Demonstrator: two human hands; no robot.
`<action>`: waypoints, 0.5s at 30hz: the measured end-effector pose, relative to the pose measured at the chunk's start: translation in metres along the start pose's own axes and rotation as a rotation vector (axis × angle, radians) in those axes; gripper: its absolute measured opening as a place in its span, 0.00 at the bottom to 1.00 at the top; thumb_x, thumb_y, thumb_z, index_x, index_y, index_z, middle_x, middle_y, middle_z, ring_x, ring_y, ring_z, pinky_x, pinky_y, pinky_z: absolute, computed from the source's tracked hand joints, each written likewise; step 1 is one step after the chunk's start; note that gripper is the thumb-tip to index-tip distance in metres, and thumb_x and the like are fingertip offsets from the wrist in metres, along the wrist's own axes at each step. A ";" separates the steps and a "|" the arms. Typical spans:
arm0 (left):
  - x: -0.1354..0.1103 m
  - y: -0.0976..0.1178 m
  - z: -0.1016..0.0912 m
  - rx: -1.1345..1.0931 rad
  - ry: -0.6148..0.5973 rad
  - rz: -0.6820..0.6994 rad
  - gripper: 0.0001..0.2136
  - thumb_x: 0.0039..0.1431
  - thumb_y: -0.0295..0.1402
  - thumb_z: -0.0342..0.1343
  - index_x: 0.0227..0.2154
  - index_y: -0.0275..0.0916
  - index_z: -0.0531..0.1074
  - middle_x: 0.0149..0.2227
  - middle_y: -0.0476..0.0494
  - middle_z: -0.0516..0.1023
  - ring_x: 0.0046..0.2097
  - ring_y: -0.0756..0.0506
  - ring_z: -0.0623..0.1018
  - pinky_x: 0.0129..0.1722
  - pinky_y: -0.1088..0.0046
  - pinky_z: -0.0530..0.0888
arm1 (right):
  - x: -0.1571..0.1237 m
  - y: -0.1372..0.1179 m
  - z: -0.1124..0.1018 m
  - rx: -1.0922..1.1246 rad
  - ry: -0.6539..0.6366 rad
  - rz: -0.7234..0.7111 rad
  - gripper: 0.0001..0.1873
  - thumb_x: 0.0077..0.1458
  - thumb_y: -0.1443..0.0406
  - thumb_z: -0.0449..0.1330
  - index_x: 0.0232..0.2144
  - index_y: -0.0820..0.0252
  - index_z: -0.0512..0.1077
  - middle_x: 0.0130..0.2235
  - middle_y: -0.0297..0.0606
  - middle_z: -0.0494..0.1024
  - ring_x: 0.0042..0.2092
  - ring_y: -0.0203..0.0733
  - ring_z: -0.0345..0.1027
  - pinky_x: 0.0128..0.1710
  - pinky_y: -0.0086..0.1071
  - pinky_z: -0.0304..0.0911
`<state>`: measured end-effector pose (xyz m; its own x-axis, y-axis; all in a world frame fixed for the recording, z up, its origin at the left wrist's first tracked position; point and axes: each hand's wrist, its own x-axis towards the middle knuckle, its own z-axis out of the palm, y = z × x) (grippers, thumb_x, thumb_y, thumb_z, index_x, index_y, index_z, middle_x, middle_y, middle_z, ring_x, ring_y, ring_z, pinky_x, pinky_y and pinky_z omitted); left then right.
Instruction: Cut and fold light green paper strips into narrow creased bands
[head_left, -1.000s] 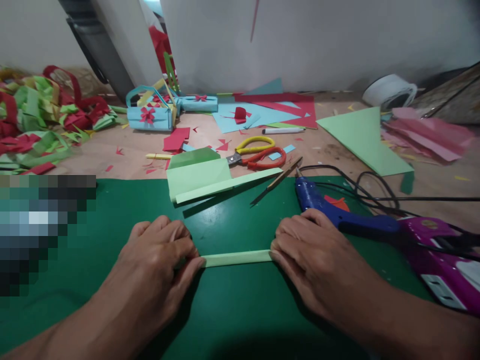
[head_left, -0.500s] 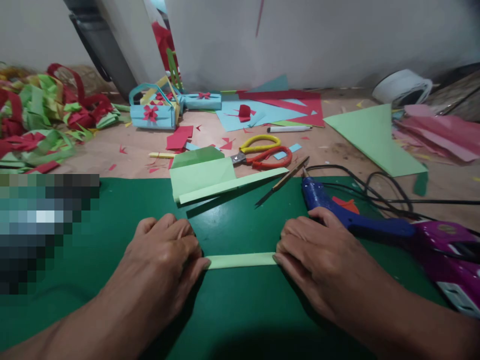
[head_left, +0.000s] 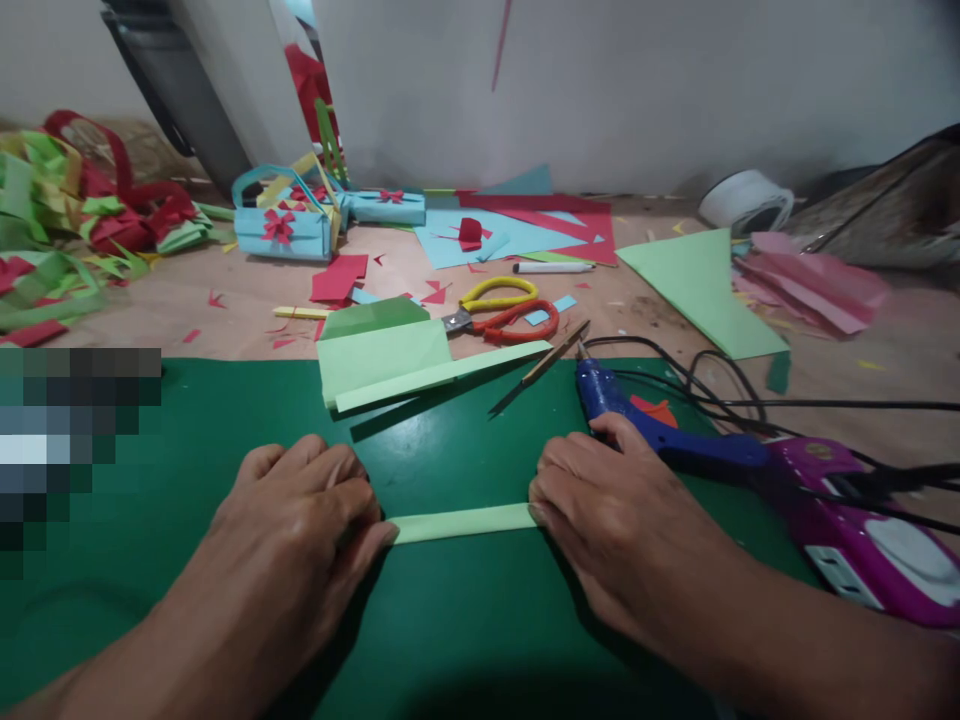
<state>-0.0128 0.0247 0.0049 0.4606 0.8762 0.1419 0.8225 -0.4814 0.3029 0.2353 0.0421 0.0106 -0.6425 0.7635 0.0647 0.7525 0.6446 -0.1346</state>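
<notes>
A narrow light-green paper strip point(head_left: 463, 523) stretches between my two hands, low over the green mat point(head_left: 450, 620). My left hand point(head_left: 300, 510) pinches its left end, the fingers curled and the thumb pressed on the strip. At the other end, my right hand point(head_left: 600, 505) grips it the same way; both tips of the strip are hidden inside the fingers. Just beyond lies a folded light-green paper piece point(head_left: 386, 360) with a long folded edge. A blue glue gun point(head_left: 600, 390) rests right beside my right hand.
Scissors point(head_left: 510, 310), a pointed craft knife point(head_left: 540, 368) and a marker point(head_left: 553, 268) lie behind the mat's edge. A magenta power strip point(head_left: 862, 530) with black cables is at right. Blue paper handbags point(head_left: 281, 235) stand at the back left, near piled paper scraps point(head_left: 120, 215).
The whole view has shifted, so things appear further left. Both hands keep hold of the strip, which looks slightly more tilted, its right end higher.
</notes>
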 end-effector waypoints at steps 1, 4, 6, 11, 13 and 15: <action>0.000 0.000 0.000 0.001 0.001 0.000 0.13 0.59 0.34 0.48 0.19 0.39 0.68 0.23 0.46 0.68 0.29 0.43 0.65 0.32 0.66 0.53 | 0.000 0.000 0.000 -0.029 -0.027 -0.011 0.09 0.52 0.71 0.50 0.21 0.58 0.62 0.26 0.35 0.64 0.29 0.40 0.53 0.42 0.44 0.47; 0.001 0.000 0.001 0.004 -0.003 -0.007 0.14 0.59 0.34 0.48 0.19 0.40 0.68 0.23 0.46 0.68 0.29 0.42 0.65 0.32 0.66 0.53 | 0.000 0.001 0.001 -0.081 -0.091 -0.025 0.06 0.48 0.71 0.50 0.22 0.58 0.61 0.27 0.35 0.64 0.30 0.41 0.53 0.41 0.46 0.46; 0.000 0.000 0.001 0.001 -0.012 -0.017 0.13 0.59 0.35 0.48 0.20 0.40 0.68 0.23 0.46 0.69 0.29 0.42 0.65 0.32 0.66 0.53 | -0.001 0.003 0.003 -0.069 -0.106 -0.017 0.06 0.49 0.72 0.50 0.24 0.57 0.61 0.28 0.35 0.64 0.30 0.41 0.53 0.40 0.45 0.46; -0.003 0.002 0.000 0.019 -0.040 -0.052 0.13 0.60 0.33 0.46 0.21 0.39 0.67 0.25 0.46 0.69 0.31 0.43 0.65 0.34 0.64 0.54 | -0.001 0.006 0.004 -0.055 -0.003 -0.050 0.07 0.54 0.72 0.50 0.32 0.58 0.66 0.29 0.34 0.67 0.31 0.41 0.56 0.42 0.47 0.48; -0.004 0.004 0.000 0.034 -0.044 -0.062 0.14 0.61 0.32 0.44 0.22 0.39 0.67 0.26 0.46 0.69 0.32 0.43 0.65 0.35 0.63 0.55 | 0.000 0.004 0.004 -0.154 0.106 -0.122 0.12 0.56 0.73 0.48 0.37 0.58 0.68 0.30 0.36 0.68 0.33 0.44 0.57 0.45 0.51 0.46; -0.004 0.006 0.000 0.060 -0.047 -0.078 0.14 0.61 0.32 0.43 0.22 0.39 0.66 0.27 0.45 0.69 0.33 0.43 0.65 0.35 0.63 0.55 | 0.001 0.001 0.004 -0.223 0.169 -0.209 0.16 0.58 0.73 0.46 0.44 0.57 0.68 0.30 0.37 0.68 0.34 0.45 0.58 0.46 0.53 0.46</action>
<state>-0.0095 0.0182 0.0060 0.4086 0.9096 0.0750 0.8742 -0.4136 0.2544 0.2346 0.0437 0.0068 -0.7670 0.5978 0.2332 0.6324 0.7658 0.1168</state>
